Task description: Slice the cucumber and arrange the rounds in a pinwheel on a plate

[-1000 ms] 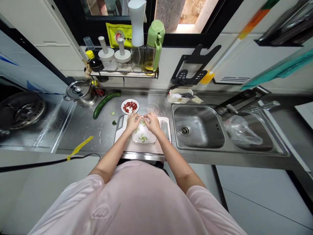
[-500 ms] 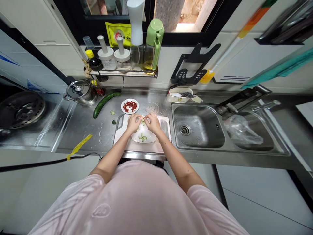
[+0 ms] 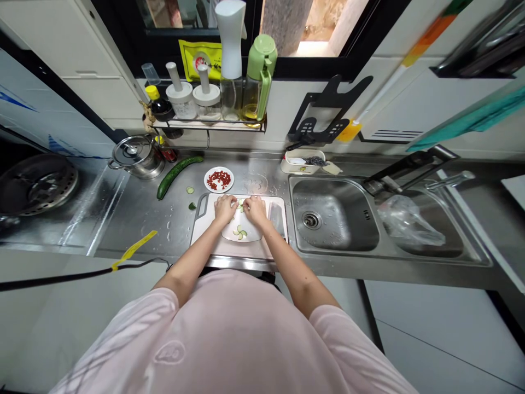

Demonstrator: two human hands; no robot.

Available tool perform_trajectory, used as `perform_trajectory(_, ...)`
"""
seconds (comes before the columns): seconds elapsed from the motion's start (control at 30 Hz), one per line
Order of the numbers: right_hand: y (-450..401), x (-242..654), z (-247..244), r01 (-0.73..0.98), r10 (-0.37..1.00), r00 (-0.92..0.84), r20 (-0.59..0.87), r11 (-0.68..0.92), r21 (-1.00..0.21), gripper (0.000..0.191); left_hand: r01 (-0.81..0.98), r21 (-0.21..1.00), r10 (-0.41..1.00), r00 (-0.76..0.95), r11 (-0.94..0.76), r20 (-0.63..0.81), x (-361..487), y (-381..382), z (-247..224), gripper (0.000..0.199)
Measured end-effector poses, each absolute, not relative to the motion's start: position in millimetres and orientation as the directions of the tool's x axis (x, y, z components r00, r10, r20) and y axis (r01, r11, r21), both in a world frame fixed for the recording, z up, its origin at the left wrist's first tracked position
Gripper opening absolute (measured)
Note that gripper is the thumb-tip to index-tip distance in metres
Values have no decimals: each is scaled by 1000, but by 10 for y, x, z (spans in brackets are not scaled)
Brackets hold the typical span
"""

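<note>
On a cutting board (image 3: pixel 200 225) lies a white plate (image 3: pixel 251 236) with thin cucumber slices (image 3: pixel 239 232) fanned like a pinwheel near its front. My left hand (image 3: pixel 225 208) and my right hand (image 3: pixel 255 209) are over the plate's far part, fingers curled in and pressed together, on either side of a second group of slices (image 3: pixel 240 204). Whatever the fingertips hold is too small to make out. Behind the board stands a small dish (image 3: pixel 219 180) of chopped red pieces. A knife blade (image 3: pixel 276 216) seems to lie on the board's right side, partly behind my right forearm.
A whole cucumber (image 3: pixel 176 175), a cucumber slice (image 3: pixel 190 190) and a cut end (image 3: pixel 192 206) lie left of the board. A lidded pot (image 3: pixel 138 158) stands behind them. The sink (image 3: pixel 334 219) is at the right, a bottle shelf (image 3: pixel 213 126) above the counter.
My hands have drawn slightly toward me and a little apart at the fingertips, so more of the far slices shows. The view has shifted slightly.
</note>
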State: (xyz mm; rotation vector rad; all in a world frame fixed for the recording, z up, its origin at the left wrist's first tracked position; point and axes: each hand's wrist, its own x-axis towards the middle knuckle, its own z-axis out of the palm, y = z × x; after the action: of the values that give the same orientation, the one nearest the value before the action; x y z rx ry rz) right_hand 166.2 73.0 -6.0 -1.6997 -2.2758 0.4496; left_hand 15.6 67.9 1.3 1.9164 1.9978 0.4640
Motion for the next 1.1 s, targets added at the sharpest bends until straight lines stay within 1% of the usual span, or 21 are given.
perform_trajectory(0.17, 735, 1621, -105, 899, 960, -281, -12, 259, -354, 21, 907, 419, 999, -6, 26, -48, 212, 727, -11, 14)
perform_trajectory(0.3, 745, 1606, -129, 906, 961, -278, 3, 263, -331, 22, 918, 395, 997, 0, 31, -77, 254, 744, -29, 14)
perform_trajectory(0.47, 755, 1597, -135, 912, 962, -274, 1, 260, -317, 25, 923, 382, 997, -6, 35, -78, 275, 753, -82, 14)
perform_trajectory(0.57, 759, 1601, -126, 911, 961, -277, 6, 264, -318, 23, 925, 378, 997, -10, 37, -74, 277, 758, -94, 14)
perform_trajectory(0.77, 765, 1608, -115, 914, 965, -261, -31, 237, -330, 20, 930, 366, 996, -14, 44, -84, 289, 754, -67, 15)
perform_trajectory(1.1, 764, 1664, -100, 908, 974, -223, -27, 197, -369, 18, 928, 369, 995, -24, 57, -95, 299, 744, -49, 16)
